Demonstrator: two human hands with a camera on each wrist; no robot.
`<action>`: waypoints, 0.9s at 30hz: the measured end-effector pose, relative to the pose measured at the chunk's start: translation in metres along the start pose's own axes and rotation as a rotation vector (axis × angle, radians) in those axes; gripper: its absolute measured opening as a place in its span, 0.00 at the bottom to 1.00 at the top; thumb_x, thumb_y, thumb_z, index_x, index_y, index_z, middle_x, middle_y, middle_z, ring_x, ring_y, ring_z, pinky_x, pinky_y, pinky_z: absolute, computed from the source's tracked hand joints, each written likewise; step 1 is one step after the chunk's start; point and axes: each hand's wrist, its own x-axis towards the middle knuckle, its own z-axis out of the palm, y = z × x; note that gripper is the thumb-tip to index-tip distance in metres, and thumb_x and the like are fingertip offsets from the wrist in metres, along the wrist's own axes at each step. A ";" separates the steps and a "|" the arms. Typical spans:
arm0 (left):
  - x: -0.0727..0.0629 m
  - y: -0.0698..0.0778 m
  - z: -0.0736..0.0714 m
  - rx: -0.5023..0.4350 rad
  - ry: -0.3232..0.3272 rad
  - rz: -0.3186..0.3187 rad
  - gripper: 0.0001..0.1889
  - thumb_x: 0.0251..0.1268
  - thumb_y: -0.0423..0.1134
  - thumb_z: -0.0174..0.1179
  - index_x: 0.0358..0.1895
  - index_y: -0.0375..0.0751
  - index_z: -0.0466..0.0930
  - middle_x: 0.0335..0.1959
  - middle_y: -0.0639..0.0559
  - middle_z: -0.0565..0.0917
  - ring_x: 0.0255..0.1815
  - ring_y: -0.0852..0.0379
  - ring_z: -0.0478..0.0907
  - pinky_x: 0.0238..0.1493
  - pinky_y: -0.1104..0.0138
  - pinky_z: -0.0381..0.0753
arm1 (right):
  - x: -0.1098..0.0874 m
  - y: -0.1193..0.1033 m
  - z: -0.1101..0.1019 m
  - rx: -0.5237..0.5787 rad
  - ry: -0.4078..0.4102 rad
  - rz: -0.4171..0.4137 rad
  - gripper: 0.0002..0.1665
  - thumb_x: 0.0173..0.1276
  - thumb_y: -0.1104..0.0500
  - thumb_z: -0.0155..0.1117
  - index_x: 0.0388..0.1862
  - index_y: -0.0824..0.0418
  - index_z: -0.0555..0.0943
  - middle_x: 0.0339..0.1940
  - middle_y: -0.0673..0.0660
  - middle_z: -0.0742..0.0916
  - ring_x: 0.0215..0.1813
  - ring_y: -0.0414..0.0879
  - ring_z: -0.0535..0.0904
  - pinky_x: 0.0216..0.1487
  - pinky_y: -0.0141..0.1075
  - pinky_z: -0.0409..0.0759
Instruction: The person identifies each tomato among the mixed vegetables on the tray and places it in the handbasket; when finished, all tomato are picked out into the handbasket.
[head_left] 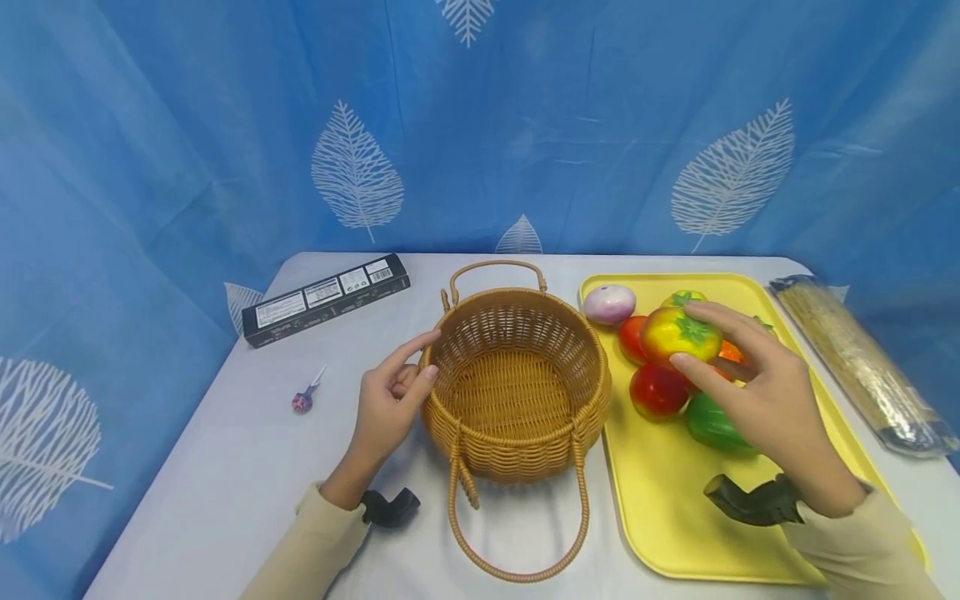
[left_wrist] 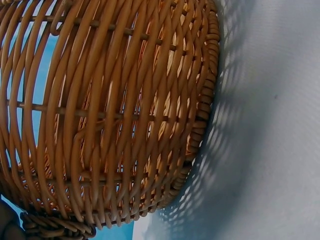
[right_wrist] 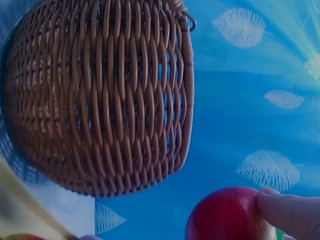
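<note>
My left hand (head_left: 386, 404) is at the left rim of a brown wicker basket (head_left: 517, 462), its thumb and index finger pinching the edge. Woven basket wall (left_wrist: 125, 110) fills most of the left wrist view. Inside, the basket's woven floor shows bare. Over the yellow tray (head_left: 675, 525), my right hand (head_left: 772, 396) grips a yellow-and-red tomato (head_left: 678, 335) with a green leafy top, thumb on the near side and fingers on the far side. The right wrist view shows the tomato's red underside (right_wrist: 220, 215) beside the thumb.
Around the held tomato, the tray bears a purple onion (head_left: 609, 304), a red fruit (head_left: 658, 392), a green vegetable (head_left: 716, 425) and others partly hidden. A long noodle-like packet (head_left: 862, 358) lies right of the tray. Leftward are a black box (head_left: 326, 300) and a lollipop (head_left: 303, 400).
</note>
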 end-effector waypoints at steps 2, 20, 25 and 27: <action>0.000 -0.001 0.000 0.005 0.003 0.003 0.23 0.69 0.28 0.62 0.66 0.39 0.79 0.12 0.58 0.59 0.13 0.64 0.53 0.14 0.68 0.53 | 0.001 -0.003 0.002 0.016 -0.007 -0.014 0.39 0.58 0.71 0.77 0.68 0.51 0.80 0.70 0.54 0.78 0.62 0.33 0.77 0.47 0.20 0.77; -0.001 -0.003 0.001 -0.010 0.000 0.008 0.23 0.69 0.28 0.61 0.67 0.40 0.79 0.12 0.58 0.60 0.14 0.64 0.54 0.14 0.68 0.54 | 0.012 -0.037 0.037 0.153 -0.112 -0.094 0.39 0.58 0.71 0.78 0.68 0.49 0.80 0.69 0.50 0.79 0.68 0.41 0.74 0.54 0.26 0.78; -0.001 -0.003 0.000 -0.001 -0.001 0.008 0.23 0.70 0.29 0.61 0.67 0.42 0.79 0.12 0.58 0.61 0.13 0.64 0.54 0.14 0.67 0.54 | 0.013 -0.039 0.044 0.141 -0.107 -0.132 0.39 0.57 0.71 0.78 0.67 0.49 0.81 0.69 0.49 0.79 0.68 0.41 0.75 0.55 0.25 0.77; -0.001 -0.002 0.000 0.002 0.001 0.013 0.23 0.70 0.29 0.61 0.67 0.42 0.79 0.12 0.58 0.61 0.14 0.64 0.54 0.14 0.67 0.54 | 0.014 -0.040 0.046 0.135 -0.113 -0.136 0.39 0.58 0.70 0.79 0.67 0.48 0.81 0.69 0.48 0.79 0.69 0.41 0.74 0.55 0.25 0.77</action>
